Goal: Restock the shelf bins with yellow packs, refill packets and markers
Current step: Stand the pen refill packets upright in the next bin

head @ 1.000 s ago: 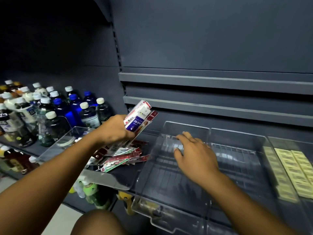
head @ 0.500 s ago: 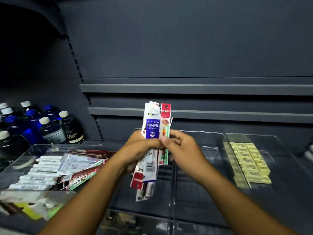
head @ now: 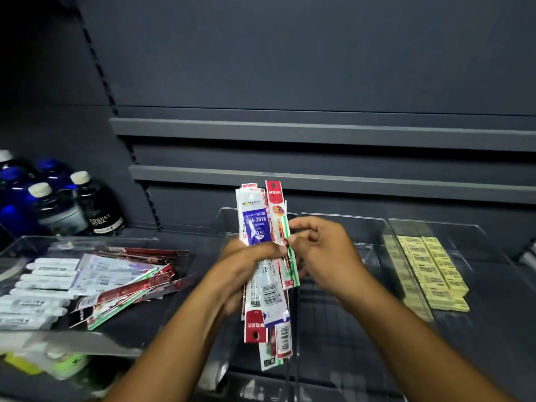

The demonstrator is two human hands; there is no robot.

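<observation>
In front of you stood the dark grey shelf [head: 290, 53], and along its front edge sat three clear bins side by side. The left bin [head: 34, 248] lay toward the shelf's left end, the middle bin [head: 333, 224] sat at the centre, and the right bin [head: 452, 230] lay toward the right end. Behind the left bin, at the shelf's rear left corner, stood a cluster of bottles [head: 95, 207] with white and blue caps. The yellow packs [head: 432, 271] lay flat in neat rows inside the right bin. The white markers [head: 40, 288] lay stacked sideways along the left side of the left bin, and just beside them in that bin a loose heap of refill packets [head: 124, 288] was fanned out. Over the near left part of the middle bin you held a bundle of refill packets [head: 255, 224] upright. Your left hand [head: 246, 265] gripped that bundle around its middle, fingers curled round it and thumb across the front. Your right hand [head: 324, 250] was just beside it, its thumb and forefinger pinching the right edge of the red-topped packet [head: 275, 198] at the bundle's right side.
</observation>
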